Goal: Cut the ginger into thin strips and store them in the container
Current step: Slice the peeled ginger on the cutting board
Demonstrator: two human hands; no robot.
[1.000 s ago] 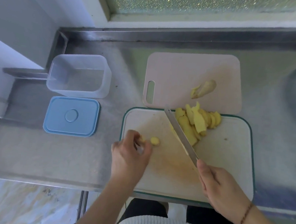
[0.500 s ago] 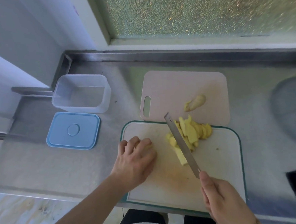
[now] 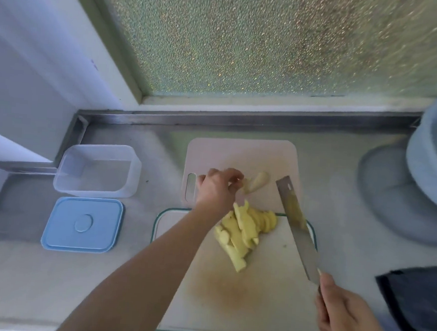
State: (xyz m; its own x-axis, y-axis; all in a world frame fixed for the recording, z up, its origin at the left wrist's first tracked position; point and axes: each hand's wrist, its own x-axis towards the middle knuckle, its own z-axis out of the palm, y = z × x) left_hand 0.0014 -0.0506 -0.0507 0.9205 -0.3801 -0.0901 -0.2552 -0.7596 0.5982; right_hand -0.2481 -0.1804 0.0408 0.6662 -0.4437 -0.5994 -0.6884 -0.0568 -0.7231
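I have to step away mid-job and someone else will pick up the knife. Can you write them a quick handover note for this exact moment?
Left hand: reaching over the far cutting board, fingertips at the uncut ginger piece; a firm grip is not clear yet.
Right hand: holds the knife, blade raised over the right side of the near cutting board.
Ginger slices: piled on the near board.
Container: open and empty, left of the boards; its blue lid lies in front of it.
Done: most ginger sliced.
Left: slice the last piece, cut everything into thin strips, fill the container.

Lid (image 3: 82,225) in front of container (image 3: 98,170)
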